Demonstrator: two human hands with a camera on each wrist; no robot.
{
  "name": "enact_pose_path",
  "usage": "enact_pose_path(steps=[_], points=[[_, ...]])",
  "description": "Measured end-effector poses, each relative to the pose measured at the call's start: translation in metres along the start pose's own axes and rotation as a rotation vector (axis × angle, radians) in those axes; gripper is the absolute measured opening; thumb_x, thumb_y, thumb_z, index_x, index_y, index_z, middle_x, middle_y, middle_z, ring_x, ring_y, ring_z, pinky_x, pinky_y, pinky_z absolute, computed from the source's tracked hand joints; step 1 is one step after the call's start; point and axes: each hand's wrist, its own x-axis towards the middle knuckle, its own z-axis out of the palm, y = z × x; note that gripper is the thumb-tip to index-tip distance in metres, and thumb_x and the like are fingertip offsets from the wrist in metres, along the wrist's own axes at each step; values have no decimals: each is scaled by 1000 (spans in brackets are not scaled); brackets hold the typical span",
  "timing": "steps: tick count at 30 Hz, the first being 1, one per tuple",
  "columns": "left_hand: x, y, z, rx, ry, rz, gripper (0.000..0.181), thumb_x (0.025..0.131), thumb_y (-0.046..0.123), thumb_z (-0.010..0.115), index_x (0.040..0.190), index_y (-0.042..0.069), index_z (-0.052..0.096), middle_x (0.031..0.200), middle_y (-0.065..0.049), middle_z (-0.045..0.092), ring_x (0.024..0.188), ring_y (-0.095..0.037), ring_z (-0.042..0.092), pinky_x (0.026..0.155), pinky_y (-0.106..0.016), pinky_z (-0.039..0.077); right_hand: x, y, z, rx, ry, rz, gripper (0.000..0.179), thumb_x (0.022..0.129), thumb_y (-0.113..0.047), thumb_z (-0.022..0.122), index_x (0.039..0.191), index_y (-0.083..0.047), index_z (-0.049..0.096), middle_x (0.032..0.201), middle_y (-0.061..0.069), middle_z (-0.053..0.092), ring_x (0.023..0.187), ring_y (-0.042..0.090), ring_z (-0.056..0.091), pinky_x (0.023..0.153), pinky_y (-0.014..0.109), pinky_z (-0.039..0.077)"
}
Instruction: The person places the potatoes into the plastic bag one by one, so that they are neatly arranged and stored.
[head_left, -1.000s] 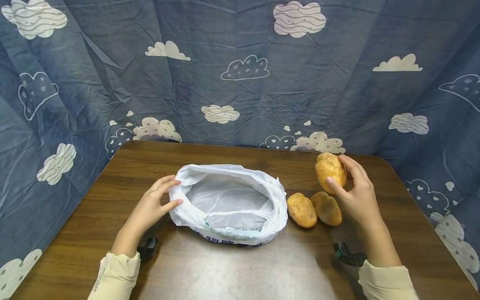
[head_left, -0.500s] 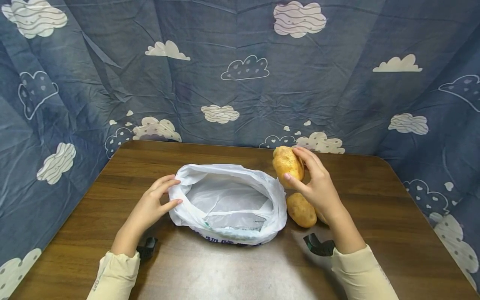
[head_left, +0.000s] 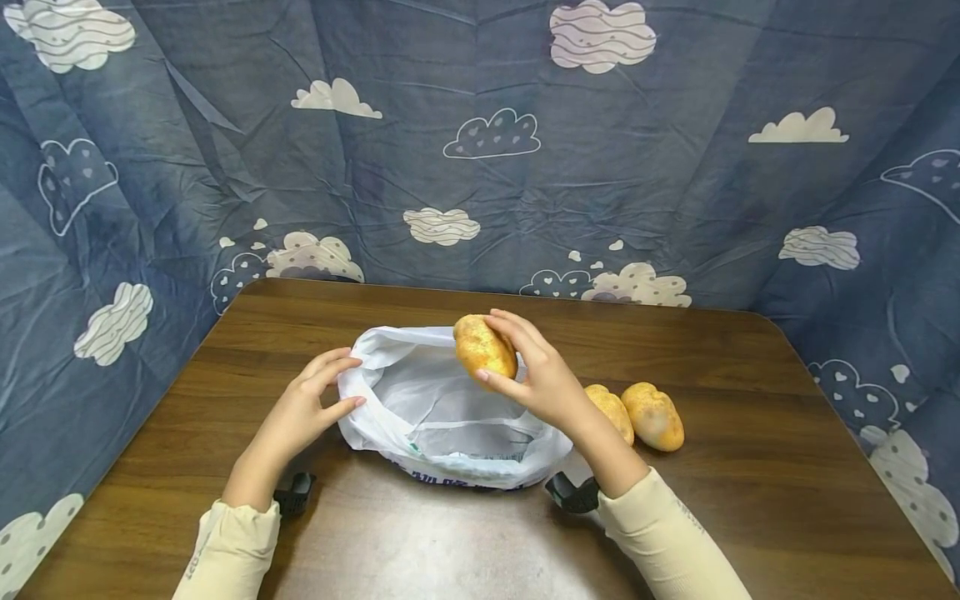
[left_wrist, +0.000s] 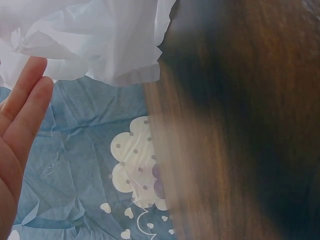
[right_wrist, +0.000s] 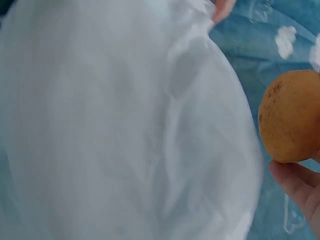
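A yellow-brown potato (head_left: 483,346) is held between the thumb and fingers of my right hand (head_left: 543,379). It hangs over the back of the mouth of a white plastic bag (head_left: 360,429), which stands on the table with its mouth spread wide. In the right wrist view the potato (right_wrist: 290,117) shows beside the bag's pale side (right_wrist: 125,125). My left hand (head_left: 300,412) touches the bag's left rim, thumb and fingers apart. Two straight fingers (left_wrist: 32,100) reach up to the plastic in the left wrist view.
Two more potatoes lie right of the bag: one (head_left: 655,417) in full view, the other (head_left: 609,410) partly behind my right forearm. The brown wooden table (head_left: 750,400) ends at a blue cloud-print curtain (head_left: 480,192).
My right hand has carried the potato left, from above the other potatoes to over the bag's mouth. My left hand has stayed at the rim.
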Motion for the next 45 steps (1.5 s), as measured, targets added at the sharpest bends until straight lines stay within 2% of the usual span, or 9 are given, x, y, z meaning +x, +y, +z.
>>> enact_pose_path(steps=[4, 8, 12, 22, 30, 36, 45], points=[[1, 0, 0, 1, 0, -3, 48, 68, 0, 76, 113, 0, 57, 121, -19, 48, 96, -28, 54, 75, -40, 51, 3, -2, 21, 61, -55, 26, 60, 79, -26, 70, 130, -10, 44, 134, 11, 39, 121, 21, 38, 96, 38, 39], [1, 0, 1, 0, -2, -3, 48, 68, 0, 76, 112, 0, 57, 121, -19, 48, 95, -28, 55, 76, -38, 51, 4, 0, 38, 122, -84, 51, 58, 79, -24, 70, 128, -7, 45, 131, 11, 42, 117, 18, 41, 92, 32, 43], [2, 1, 1, -2, -3, -1, 48, 68, 0, 76, 112, 0, 58, 121, -19, 48, 95, -29, 55, 75, -38, 51, 3, 0, 50, 144, -119, 86, 58, 78, -24, 71, 127, -7, 46, 130, 8, 44, 114, 15, 43, 89, 27, 44], [1, 3, 0, -9, -4, -3, 48, 68, -1, 76, 112, -1, 57, 121, -20, 48, 98, -29, 54, 75, -40, 51, -1, 4, 80, 224, -202, 144, 58, 77, -23, 72, 127, -7, 46, 129, 7, 45, 112, 16, 45, 88, 27, 45], [0, 3, 1, -11, -14, -12, 49, 68, 0, 76, 113, 0, 57, 122, -19, 48, 99, -29, 53, 76, -40, 50, -4, 8, 100, 304, -254, 248, 59, 79, -26, 70, 128, -7, 45, 128, 4, 45, 109, 15, 46, 88, 26, 44], [0, 3, 0, -6, -26, -14, 49, 68, 1, 76, 114, 0, 56, 122, -19, 47, 102, -29, 52, 78, -38, 50, -5, 11, 111, 355, -256, 295, 59, 80, -26, 69, 129, -6, 43, 128, 6, 44, 106, 18, 48, 88, 30, 44], [1, 4, 0, -11, -32, -18, 49, 69, 1, 76, 114, 0, 57, 122, -19, 47, 102, -30, 51, 78, -39, 50, -5, 12, 117, 368, -238, 364, 59, 79, -21, 70, 129, -6, 43, 126, 7, 45, 106, 17, 49, 88, 26, 44]])
